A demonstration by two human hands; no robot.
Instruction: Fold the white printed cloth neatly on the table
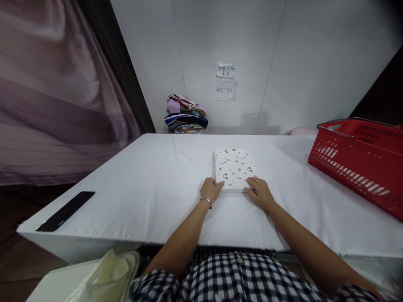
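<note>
A neatly folded white cloth with a small scattered print lies flat on the white-covered table. My left hand is closed at its near left corner, thumb on top and the other fingers curled along the side. At the near right corner, my right hand grips the cloth, fingers over the top and thumb against the front edge. The undersides of both hands are hidden.
A red plastic basket stands at the right. A dark flat phone-like slab lies near the left edge. Behind the table rises a stack of folded fabrics, by a wall with paper labels. A purplish curtain hangs left.
</note>
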